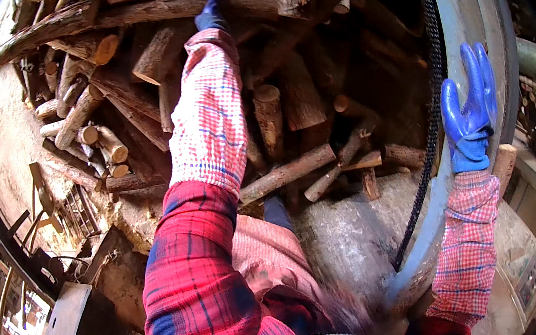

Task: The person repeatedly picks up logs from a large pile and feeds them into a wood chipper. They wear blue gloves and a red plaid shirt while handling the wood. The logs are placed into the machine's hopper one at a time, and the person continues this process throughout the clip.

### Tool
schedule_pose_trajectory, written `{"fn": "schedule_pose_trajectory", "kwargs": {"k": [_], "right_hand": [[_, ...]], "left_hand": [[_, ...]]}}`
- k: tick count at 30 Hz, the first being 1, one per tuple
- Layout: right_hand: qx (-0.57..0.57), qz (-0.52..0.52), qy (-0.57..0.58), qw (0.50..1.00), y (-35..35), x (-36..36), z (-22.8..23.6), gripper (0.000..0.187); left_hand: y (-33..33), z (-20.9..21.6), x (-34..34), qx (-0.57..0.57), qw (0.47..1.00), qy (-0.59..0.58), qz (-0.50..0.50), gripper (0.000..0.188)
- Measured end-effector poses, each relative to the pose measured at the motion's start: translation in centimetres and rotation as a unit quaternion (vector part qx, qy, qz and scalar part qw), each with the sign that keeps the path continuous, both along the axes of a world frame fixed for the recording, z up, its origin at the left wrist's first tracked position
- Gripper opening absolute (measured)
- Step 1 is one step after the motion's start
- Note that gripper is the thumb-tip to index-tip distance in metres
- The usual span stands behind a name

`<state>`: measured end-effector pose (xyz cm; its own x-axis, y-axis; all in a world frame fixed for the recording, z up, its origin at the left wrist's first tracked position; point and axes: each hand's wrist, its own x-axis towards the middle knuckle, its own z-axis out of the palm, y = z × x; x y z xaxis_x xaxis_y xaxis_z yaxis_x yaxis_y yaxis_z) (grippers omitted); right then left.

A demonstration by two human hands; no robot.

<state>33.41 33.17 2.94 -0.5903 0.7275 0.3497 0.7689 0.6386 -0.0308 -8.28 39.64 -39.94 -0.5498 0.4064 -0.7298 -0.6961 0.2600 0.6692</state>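
The dark-blue-gloved left hand [212,15] is stretched to the long, brown, bark-covered log [148,12], which lies across the upper part of the heap of cut logs [269,119]; how its fingers are bent, I cannot tell. The shiny-blue-gloved right hand [470,109] has straight fingers, with the thumb apart, over the pale blue curved bar [454,7], beside the black braided rope [433,20].

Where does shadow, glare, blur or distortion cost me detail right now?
Head view: deep shadow swallows gaps in the log pile; the left hand looks dark; glossy highlights mark the right hand's glove; a patch at bottom centre is smeared; the blue-grey frame looks bowed near the fisheye rim.
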Motion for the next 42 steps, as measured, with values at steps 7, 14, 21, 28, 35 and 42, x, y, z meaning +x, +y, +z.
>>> {"fn": "schedule_pose_trajectory", "kwargs": {"k": [7, 14, 21, 28, 35, 42], "right_hand": [[0.011, -0.049, -0.070, 0.996, -0.6, 1.4, -0.3, 0.055], [0.073, -0.105, -0.140, 0.982, -0.6, 0.8, -0.8, 0.062], [-0.148, 0.252, 0.019, 0.956, -15.5, -19.5, 11.1, 0.064], [-0.309, 0.272, -0.047, 0.910, -24.4, -10.1, 6.5, 0.070], [-0.233, -0.157, 0.168, 0.945, -22.7, 4.3, 10.2, 0.068], [0.055, -0.177, 0.299, 0.936, -7.6, 15.5, 18.9, 0.066]], "left_hand": [[-15.8, 9.9, 2.2, 0.076, 0.979, -0.077, -0.173, 0.048], [-34.9, 34.1, -3.3, 0.080, 0.939, -0.095, -0.322, 0.051], [-44.0, 44.8, -4.3, 0.114, 0.762, 0.262, -0.581, 0.074], [-39.3, 52.6, 1.7, 0.219, 0.328, 0.622, -0.676, 0.075], [-28.8, 58.1, 12.1, 0.399, 0.529, 0.650, -0.371, 0.052], [-30.6, 50.6, 18.2, 0.317, 0.666, 0.430, -0.521, 0.049]]}}
